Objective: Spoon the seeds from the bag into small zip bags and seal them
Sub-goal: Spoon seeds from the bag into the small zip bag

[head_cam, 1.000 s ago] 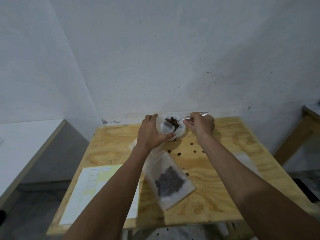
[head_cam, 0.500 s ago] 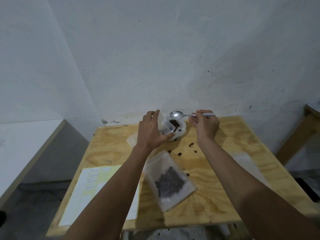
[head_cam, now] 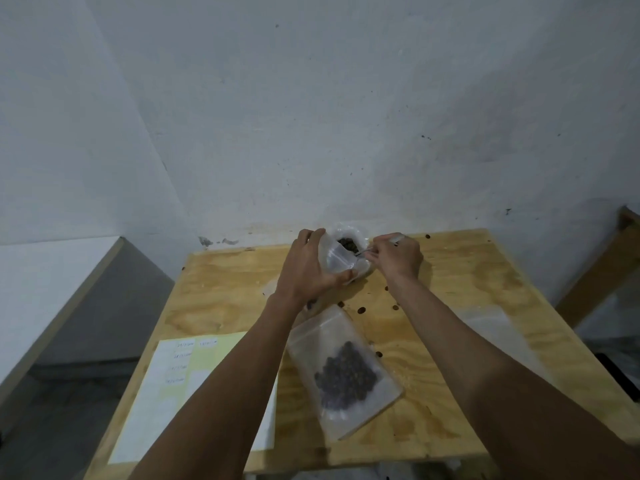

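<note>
At the far edge of the wooden table stands the open seed bag, dark seeds showing inside. My left hand pinches a small clear zip bag open against the seed bag's front. My right hand grips a metal spoon by its handle; the bowl end points left into the seed bag's mouth and is mostly hidden. A filled zip bag with dark seeds lies flat between my forearms.
Loose seeds are scattered on the wood near my wrists. A yellow and white label sheet lies at the near left. A clear flat bag rests at the right. White walls stand close behind; a wooden frame is at the right.
My right hand has brought the spoon down from above the seed bag into its mouth. My left hand has kept the small zip bag in place.
</note>
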`<state>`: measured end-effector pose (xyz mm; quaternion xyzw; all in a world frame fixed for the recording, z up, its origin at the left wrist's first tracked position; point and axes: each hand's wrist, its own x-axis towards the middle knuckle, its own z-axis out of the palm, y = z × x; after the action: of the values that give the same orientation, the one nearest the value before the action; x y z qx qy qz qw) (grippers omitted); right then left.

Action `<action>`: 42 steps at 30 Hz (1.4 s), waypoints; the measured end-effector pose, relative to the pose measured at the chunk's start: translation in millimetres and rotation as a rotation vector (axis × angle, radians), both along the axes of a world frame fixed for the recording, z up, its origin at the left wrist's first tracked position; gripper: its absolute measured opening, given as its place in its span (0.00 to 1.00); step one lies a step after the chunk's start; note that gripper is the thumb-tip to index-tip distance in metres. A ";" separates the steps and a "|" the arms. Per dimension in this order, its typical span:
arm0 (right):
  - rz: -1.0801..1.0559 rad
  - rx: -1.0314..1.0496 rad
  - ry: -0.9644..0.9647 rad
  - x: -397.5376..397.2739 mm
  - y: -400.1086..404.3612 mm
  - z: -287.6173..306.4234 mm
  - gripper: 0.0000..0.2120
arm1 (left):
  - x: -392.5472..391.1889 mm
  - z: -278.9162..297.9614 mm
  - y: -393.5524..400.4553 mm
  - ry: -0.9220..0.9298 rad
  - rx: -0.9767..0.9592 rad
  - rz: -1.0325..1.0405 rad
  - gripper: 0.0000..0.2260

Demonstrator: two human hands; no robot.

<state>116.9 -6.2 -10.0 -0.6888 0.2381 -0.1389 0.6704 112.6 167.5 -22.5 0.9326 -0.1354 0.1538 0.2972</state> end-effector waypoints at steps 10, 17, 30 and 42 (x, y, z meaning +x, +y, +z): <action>-0.041 0.320 0.060 2.8 -5.9 8.2 0.03 | -2.5 -2.5 1.9 0.015 -0.056 -0.032 0.48; -0.090 0.363 -0.005 -4.3 -11.7 26.3 0.03 | -13.7 4.4 7.2 0.016 -0.052 0.015 0.53; 0.023 0.387 -0.151 -31.3 -16.8 40.3 0.04 | -24.5 28.4 -0.3 -0.020 -0.068 0.092 0.48; -0.050 0.376 -0.300 -33.8 -20.8 36.6 0.04 | -20.7 23.7 2.0 -0.081 -0.045 0.105 0.49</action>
<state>83.2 -27.0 26.6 -0.5174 0.1748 -0.2095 0.8111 92.0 169.4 1.2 0.9244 -0.0949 0.2097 0.3042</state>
